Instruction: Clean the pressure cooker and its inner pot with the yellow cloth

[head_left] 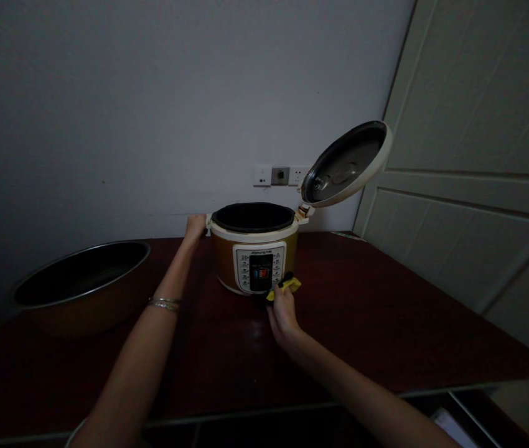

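Note:
A pressure cooker (224, 258) with a brown-gold body and white rim stands upright on the dark red table. Its round lid (381, 165) is swung up and tilted on the hinge at the right; the dark inside of the pot shows. At the cooker's left side, my left hand (195, 226) is closed around the side handle, which its fingers mostly hide. My right hand (284, 311) pinches a yellow and black cloth (291, 285) against the lower right of the front control panel (241, 269).
A large brown basin (82, 308) with a metal rim sits on the table (367, 323) to the left. Wall sockets (279, 175) are behind the cooker. A white panelled door (470, 236) stands at the right. The table's front edge lies below my forearms.

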